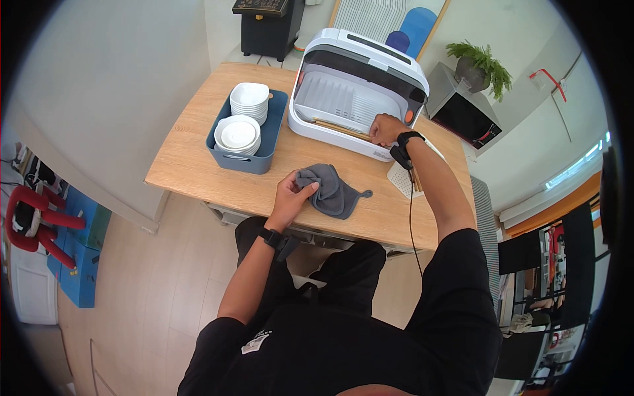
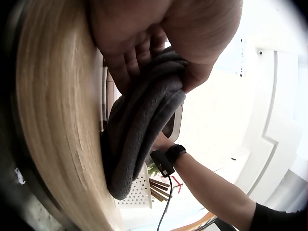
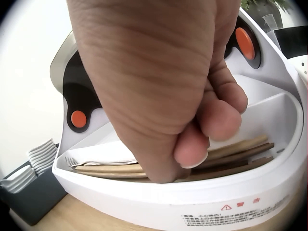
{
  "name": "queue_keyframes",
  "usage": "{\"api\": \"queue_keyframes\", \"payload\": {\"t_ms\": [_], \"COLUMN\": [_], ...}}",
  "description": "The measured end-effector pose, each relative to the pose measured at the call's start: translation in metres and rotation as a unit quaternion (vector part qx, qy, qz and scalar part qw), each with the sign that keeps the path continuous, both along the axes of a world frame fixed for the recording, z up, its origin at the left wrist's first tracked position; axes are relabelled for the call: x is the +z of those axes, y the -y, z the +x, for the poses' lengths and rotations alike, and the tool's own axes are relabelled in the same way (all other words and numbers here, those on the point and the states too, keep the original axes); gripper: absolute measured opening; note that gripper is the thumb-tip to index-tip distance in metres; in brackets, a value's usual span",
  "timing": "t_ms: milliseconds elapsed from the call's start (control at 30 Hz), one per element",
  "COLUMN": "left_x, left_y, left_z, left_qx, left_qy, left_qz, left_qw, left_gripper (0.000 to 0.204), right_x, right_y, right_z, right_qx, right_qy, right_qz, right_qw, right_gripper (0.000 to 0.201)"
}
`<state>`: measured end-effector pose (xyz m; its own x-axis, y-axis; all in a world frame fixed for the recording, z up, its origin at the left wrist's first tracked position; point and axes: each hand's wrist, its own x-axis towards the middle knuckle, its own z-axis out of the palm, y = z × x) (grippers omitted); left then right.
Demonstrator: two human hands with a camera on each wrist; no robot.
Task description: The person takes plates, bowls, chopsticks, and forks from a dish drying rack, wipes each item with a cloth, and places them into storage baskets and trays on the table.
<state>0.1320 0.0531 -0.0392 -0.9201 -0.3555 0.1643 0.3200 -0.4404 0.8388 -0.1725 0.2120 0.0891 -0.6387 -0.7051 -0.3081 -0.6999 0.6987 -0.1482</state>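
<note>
My left hand (image 1: pixel 288 200) grips a bunched dark grey cloth (image 1: pixel 333 197) at the table's front edge, thumb on top; in the left wrist view the cloth (image 2: pixel 144 115) hangs in thick folds from the fingers. My right hand (image 1: pixel 388 129) reaches into the front compartment of a white dish box (image 1: pixel 310 127) with its lid raised. In the right wrist view, its curled fingers (image 3: pixel 222 120) pinch down among wooden chopsticks (image 3: pixel 240 147) lying lengthwise there; the fingertips are partly hidden. A fork (image 3: pixel 72 161) lies at the compartment's left end.
A blue bin (image 1: pixel 264 162) with stacked white bowls (image 1: pixel 249 96) and dishes (image 1: pixel 239 135) stands left of the box. At the right, a white perforated holder (image 1: pixel 399 181) with brown sticks lies below my right forearm. A cable (image 1: pixel 411 224) hangs from the right wrist.
</note>
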Motion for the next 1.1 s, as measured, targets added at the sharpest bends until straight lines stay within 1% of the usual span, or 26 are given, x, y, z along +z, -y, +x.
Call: {"api": "queue_keyframes", "payload": {"t_ms": [33, 100, 133, 167, 233, 333, 433, 500, 567, 633, 700, 767, 833, 900, 967, 1000, 1033, 1100], "left_x": [0.0, -0.001, -0.001, 0.0, -0.002, -0.007, -0.004, -0.005, -0.005, -0.005, -0.005, -0.006, -0.007, -0.005, -0.003, 0.0, 0.004, 0.013], "left_y": [0.0, 0.0, 0.0, -0.001, 0.0, 0.001, 0.001, 0.001, -0.001, 0.001, 0.002, 0.002, 0.0, -0.001, -0.001, -0.001, -0.001, 0.0], "left_z": [0.0, 0.001, 0.0, 0.0, 0.0, -0.002, -0.002, -0.001, -0.001, -0.001, -0.001, -0.002, -0.003, -0.002, 0.0, 0.002, 0.006, 0.015], "left_qx": [0.003, 0.0, -0.002, -0.008, -0.002, -0.005, -0.002, 0.005, 0.003, 0.005, 0.004, 0.005, 0.009, 0.005, 0.016, 0.016, 0.013, 0.012], "left_qy": [0.006, 0.002, -0.003, 0.002, -0.012, -0.004, -0.006, -0.004, 0.0, -0.007, 0.001, 0.009, 0.005, 0.012, -0.018, -0.006, 0.009, -0.025], "left_qz": [-0.004, 0.005, 0.013, 0.017, 0.009, 0.002, 0.007, -0.002, 0.007, -0.002, -0.004, -0.007, 0.04, 0.053, 0.112, 0.135, 0.134, 0.17], "left_qw": [1.0, 1.0, 1.0, 1.0, 1.0, 1.0, 1.0, 1.0, 1.0, 1.0, 1.0, 1.0, 0.999, 0.999, 0.993, 0.991, 0.991, 0.985], "left_gripper": [0.033, 0.032, 0.032, 0.032, 0.031, 0.03, 0.03, 0.03, 0.03, 0.029, 0.028, 0.028, 0.026, 0.024, 0.021, 0.018, 0.018, 0.016], "right_x": [0.0, 0.002, 0.003, 0.005, 0.007, 0.037, 0.058, 0.075, 0.083, 0.088, 0.1, 0.107, 0.114, 0.119, 0.11, 0.1, 0.087, 0.056], "right_y": [0.001, -0.004, -0.006, -0.007, -0.012, -0.021, -0.035, -0.049, -0.072, -0.085, -0.095, -0.102, -0.107, -0.101, -0.1, -0.1, -0.101, -0.104], "right_z": [0.0, 0.0, -0.001, -0.003, -0.007, 0.013, 0.017, 0.034, 0.038, 0.041, 0.053, 0.065, 0.079, 0.117, 0.157, 0.176, 0.193, 0.226], "right_qx": [0.0, 0.063, 0.072, 0.09, 0.082, 0.069, 0.058, 0.064, 0.088, 0.079, -0.04, -0.038, -0.059, -0.058, -0.063, -0.086, -0.095, -0.107], "right_qy": [0.002, -0.075, -0.09, -0.106, -0.155, -0.157, -0.139, -0.139, -0.186, -0.186, -0.102, -0.104, 0.035, 0.042, 0.084, 0.118, 0.131, 0.173], "right_qz": [0.0, -0.059, -0.08, -0.076, -0.046, -0.031, 0.006, 0.007, -0.039, -0.043, -0.08, -0.094, -0.204, -0.211, -0.29, -0.304, -0.304, -0.301], "right_qw": [1.0, 0.993, 0.99, 0.987, 0.983, 0.985, 0.989, 0.988, 0.978, 0.978, 0.991, 0.989, 0.977, 0.975, 0.951, 0.941, 0.939, 0.932], "right_gripper": [0.016, 0.02, 0.024, 0.023, 0.022, 0.019, 0.018, 0.016, 0.019, 0.021, 0.019, 0.016, 0.016, 0.013, 0.016, 0.016, 0.016, 0.011]}}
